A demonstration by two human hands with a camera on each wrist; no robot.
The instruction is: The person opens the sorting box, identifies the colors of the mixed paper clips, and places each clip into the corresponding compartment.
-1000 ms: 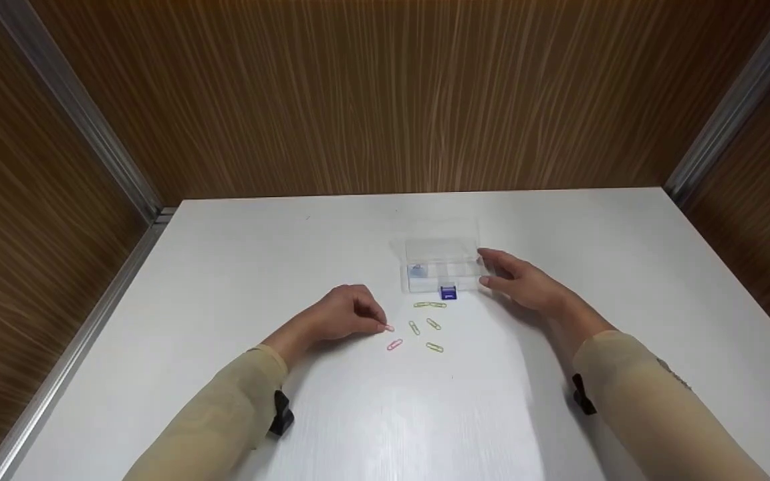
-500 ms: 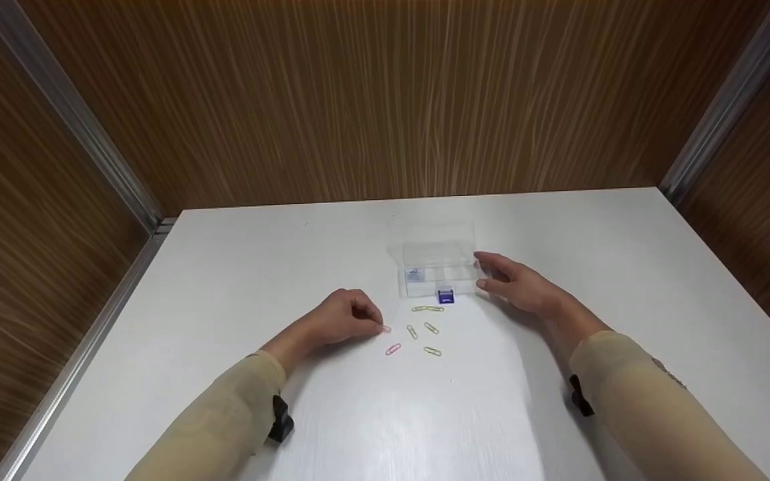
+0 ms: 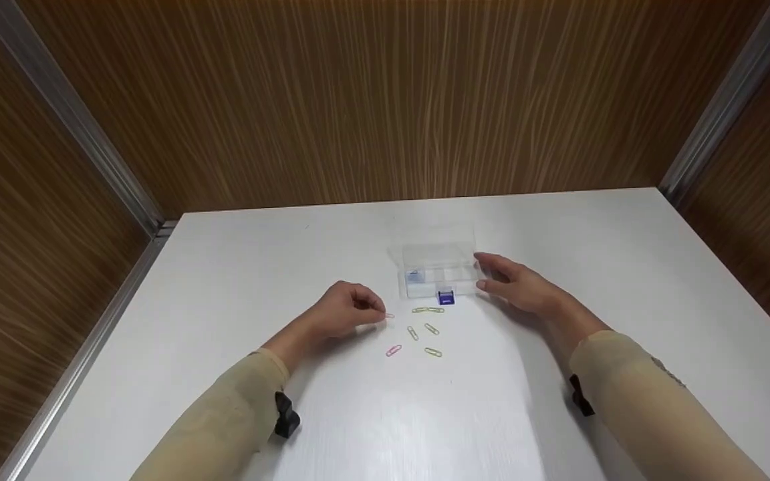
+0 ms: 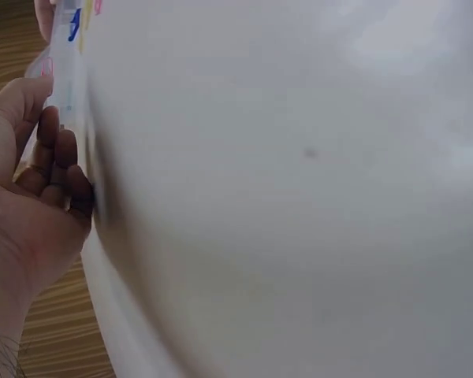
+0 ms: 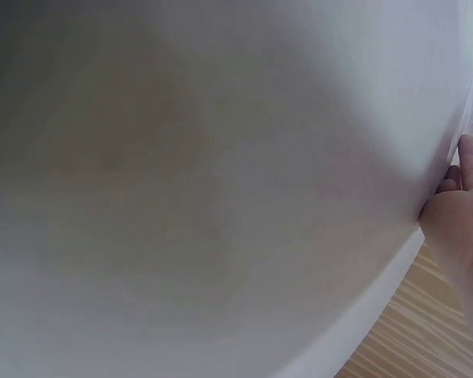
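Observation:
My left hand (image 3: 348,310) pinches a small pink paper clip (image 3: 390,316) between thumb and forefinger, raised just left of a clear plastic box (image 3: 418,290). In the left wrist view the paper clip (image 4: 48,68) shows pink beyond the thumb tip, against the box. The box stands with its transparent lid (image 3: 438,235) up and its blue latch (image 3: 446,298) facing me. A bluish thing (image 3: 415,276) lies in its left compartment. My right hand (image 3: 522,287) holds the box's right end, thumb toward the front and fingers toward the back.
Several yellow-green paper clips (image 3: 433,352) lie on the white table (image 3: 385,414) in front of the box, along with another pink paper clip (image 3: 394,350). Wood-grain panels (image 3: 385,100) enclose the table at the back and sides.
My left hand has risen slightly away from me with the pink paper clip, toward the box. The right hand stays at the box's end. The head view has shifted a little.

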